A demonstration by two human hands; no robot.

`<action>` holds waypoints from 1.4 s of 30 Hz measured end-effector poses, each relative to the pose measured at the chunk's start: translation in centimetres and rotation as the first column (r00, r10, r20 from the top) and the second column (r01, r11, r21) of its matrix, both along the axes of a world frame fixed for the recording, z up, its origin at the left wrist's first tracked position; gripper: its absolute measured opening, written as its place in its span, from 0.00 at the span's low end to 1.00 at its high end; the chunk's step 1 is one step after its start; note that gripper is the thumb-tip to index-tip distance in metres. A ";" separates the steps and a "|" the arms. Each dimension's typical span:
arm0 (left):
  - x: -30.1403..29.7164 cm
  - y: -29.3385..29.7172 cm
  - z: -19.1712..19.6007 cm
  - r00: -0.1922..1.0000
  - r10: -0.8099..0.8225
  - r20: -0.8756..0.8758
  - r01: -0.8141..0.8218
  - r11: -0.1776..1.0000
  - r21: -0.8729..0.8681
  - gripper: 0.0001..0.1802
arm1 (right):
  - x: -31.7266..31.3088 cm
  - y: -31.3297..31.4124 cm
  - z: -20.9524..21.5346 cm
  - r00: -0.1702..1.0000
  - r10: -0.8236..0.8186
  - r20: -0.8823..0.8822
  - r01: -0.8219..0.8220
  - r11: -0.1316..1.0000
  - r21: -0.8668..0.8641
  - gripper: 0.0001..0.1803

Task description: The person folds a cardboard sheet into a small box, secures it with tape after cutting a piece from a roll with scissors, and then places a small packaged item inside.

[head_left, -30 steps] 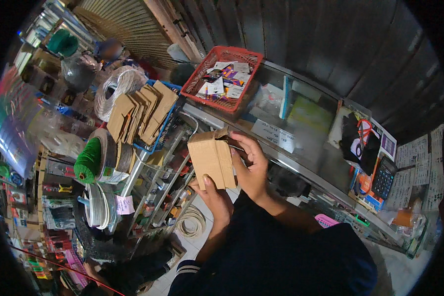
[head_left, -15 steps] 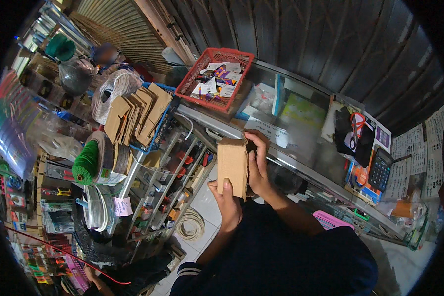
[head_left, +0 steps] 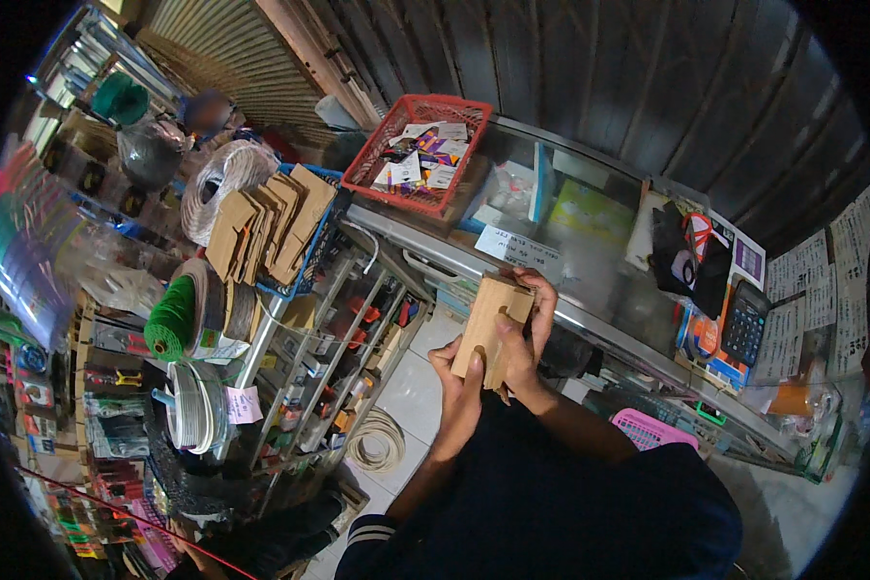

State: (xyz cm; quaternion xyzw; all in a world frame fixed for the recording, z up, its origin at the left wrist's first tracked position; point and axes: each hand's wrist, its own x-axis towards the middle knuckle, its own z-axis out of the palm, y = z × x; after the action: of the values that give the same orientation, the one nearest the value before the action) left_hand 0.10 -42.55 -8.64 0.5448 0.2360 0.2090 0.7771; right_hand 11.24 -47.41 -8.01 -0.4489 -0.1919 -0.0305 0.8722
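A small brown cardboard box [head_left: 483,317] is held up in front of me, tilted, between both hands. My left hand [head_left: 457,391] grips its lower left side, with the thumb lying on the front face. On the right side my right hand [head_left: 527,353] wraps the box, its thumb pressed on the face and its fingers behind the upper edge. The underside of the box and the fingertips behind it are hidden.
Beyond the box runs a glass display counter [head_left: 599,261] carrying a red basket [head_left: 358,179] of small packets, a calculator [head_left: 744,324] and scissors [head_left: 691,261]. At left, folded cardboard [head_left: 300,217] fills a blue basket. Coiled cable [head_left: 375,440] lies on the floor; another person's hand [head_left: 195,549] shows lower left.
The box has shifted slightly right and turned clockwise. My right thumb has come onto its front face, and my left hand has moved right with it.
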 end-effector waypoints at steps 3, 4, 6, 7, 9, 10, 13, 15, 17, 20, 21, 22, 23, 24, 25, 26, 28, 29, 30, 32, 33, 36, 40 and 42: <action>0.5 0.6 0.2 0.973 -0.202 0.113 0.182 0.969 0.168 0.49 | 0.2 -0.7 1.0 0.995 -0.040 -0.095 0.042 0.999 0.015 0.30; 0.6 0.7 0.4 0.948 -0.281 0.148 0.234 0.933 0.273 0.57 | 0.2 -0.8 1.3 0.987 -0.012 -0.161 0.018 0.999 0.038 0.29; 0.5 0.6 0.9 0.933 -0.336 0.127 0.259 0.873 0.413 0.66 | 0.0 -1.1 1.7 0.956 0.049 -0.288 -0.024 0.996 0.090 0.29; 0.8 0.2 0.6 0.944 -0.319 0.084 0.250 0.859 0.447 0.67 | 0.1 -1.2 2.3 0.950 0.063 -0.306 -0.024 0.991 0.130 0.28; 1.0 0.0 -0.2 0.961 -0.276 0.003 0.226 0.792 0.567 0.69 | 0.2 -1.2 1.4 0.958 0.012 -0.288 0.015 0.996 0.092 0.27; 1.1 0.1 -0.2 0.954 -0.300 0.023 0.243 0.813 0.530 0.67 | 0.3 -1.4 1.1 0.956 0.002 -0.292 0.023 0.996 0.083 0.27; 1.3 0.9 0.2 0.916 -0.379 0.129 0.303 0.868 0.394 0.59 | 0.9 -2.0 0.8 0.947 -0.002 -0.321 0.026 0.997 0.073 0.26; 1.3 1.9 0.4 0.864 -0.432 0.257 0.362 0.890 0.278 0.52 | 1.1 -2.5 1.3 0.947 -0.008 -0.322 0.033 0.997 0.073 0.26; 1.0 3.4 0.0 0.885 -0.406 0.229 0.365 0.909 0.201 0.45 | 0.9 -2.6 1.7 0.959 -0.037 -0.282 0.054 0.997 0.054 0.26; 1.2 4.0 0.1 0.931 -0.319 0.174 0.274 0.931 0.240 0.44 | 0.7 -2.5 1.8 0.978 -0.082 -0.194 0.083 0.997 -0.001 0.26; 1.3 4.0 0.2 0.934 -0.313 0.171 0.267 0.932 0.244 0.43 | 0.8 -2.6 1.5 0.980 -0.076 -0.182 0.075 0.997 -0.016 0.26; 1.4 4.1 0.2 0.937 -0.306 0.168 0.261 0.933 0.247 0.42 | 0.9 -2.7 1.2 0.982 -0.071 -0.172 0.067 0.997 -0.032 0.26; 1.5 4.2 0.3 0.930 -0.323 0.177 0.268 0.923 0.274 0.41 | 1.0 -2.8 0.9 0.984 -0.066 -0.164 0.062 0.998 -0.029 0.26; 1.7 4.2 0.4 0.922 -0.340 0.186 0.276 0.913 0.301 0.41 | 1.0 -2.9 0.7 0.986 -0.061 -0.155 0.057 0.998 -0.026 0.26; 1.8 4.1 0.6 0.914 -0.356 0.194 0.282 0.902 0.326 0.40 | 0.9 -3.0 0.6 0.987 -0.055 -0.148 0.052 0.998 -0.025 0.26; 1.9 3.8 0.9 0.922 -0.351 0.166 0.280 0.897 0.343 0.39 | 0.9 -3.2 0.5 0.985 -0.071 -0.155 0.065 0.997 -0.044 0.27; 2.1 2.9 1.6 0.934 -0.339 0.110 0.276 0.884 0.377 0.37 | 0.8 -3.4 0.3 0.981 -0.102 -0.167 0.090 0.993 -0.080 0.27; 2.3 2.7 1.6 0.941 -0.324 0.100 0.282 0.911 0.300 0.37 | 0.7 -3.4 0.2 0.977 -0.095 -0.190 0.085 0.995 -0.056 0.26; 2.5 2.5 1.5 0.947 -0.310 0.088 0.285 0.933 0.221 0.38 | 0.5 -3.4 0.1 0.973 -0.086 -0.213 0.081 0.996 -0.032 0.25; 3.2 1.9 3.1 0.969 -0.240 0.060 0.233 0.966 0.108 0.37 | 0.2 -3.1 -0.3 0.980 -0.098 -0.174 0.094 0.995 -0.029 0.25; 3.7 1.4 4.2 0.981 -0.188 0.043 0.185 0.980 0.073 0.34 | 0.2 -3.0 -0.7 0.986 -0.122 -0.112 0.117 0.992 -0.051 0.25; 4.4 2.6 2.3 0.933 -0.185 0.307 0.072 0.936 0.346 0.40 | -0.3 -3.2 -0.9 0.997 -0.074 -0.017 0.073 0.997 -0.037 0.27; 5.7 5.1 3.5 0.896 -0.310 0.319 -0.003 0.714 0.700 0.47 | 0.3 -4.4 0.1 0.987 0.160 -0.025 -0.159 0.987 0.006 0.32; 6.0 7.2 3.7 0.870 -0.425 0.250 0.089 0.633 0.769 0.50 | 1.7 -5.9 -0.6 0.954 0.294 -0.063 -0.298 0.952 -0.066 0.36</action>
State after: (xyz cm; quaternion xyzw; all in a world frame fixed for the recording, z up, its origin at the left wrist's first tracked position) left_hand 6.11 -35.32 -4.98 0.7825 -0.1186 0.2792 0.5438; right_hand 12.95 -53.29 -8.66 -0.4478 -0.2352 0.1195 0.8543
